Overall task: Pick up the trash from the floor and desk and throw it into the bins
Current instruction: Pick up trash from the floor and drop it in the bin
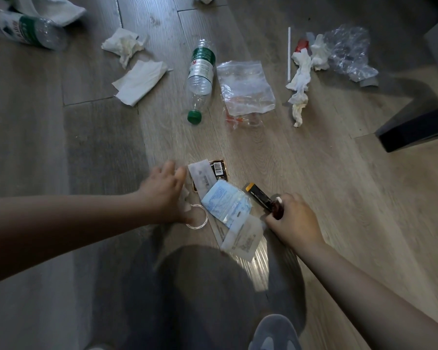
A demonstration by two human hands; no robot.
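So the trash is all on the wood-grain floor, and the nearest bit is a little heap of flat packets right between the hands. The right hand has its fingers curled round one end of a slim black packet with a yellow tip. The left hand is blurry, fingers spread over the left edge of the heap; can't tell if it's touching anything.

The heap has a pale blue crinkly pouch, a cloudy see-through pouch nearer me, a white strip wrapper and a glossy brown wrapper with a barcode. A thin white plastic ring lies by the left thumb.

Farther out is a clear ribbed bottle with a green cap, on its side, then a floppy zip bag just right of it. Crumpled tissues and a flat napkin sit far left. Far right there's a twisted tissue, a white straw and scrunched clear plastic.
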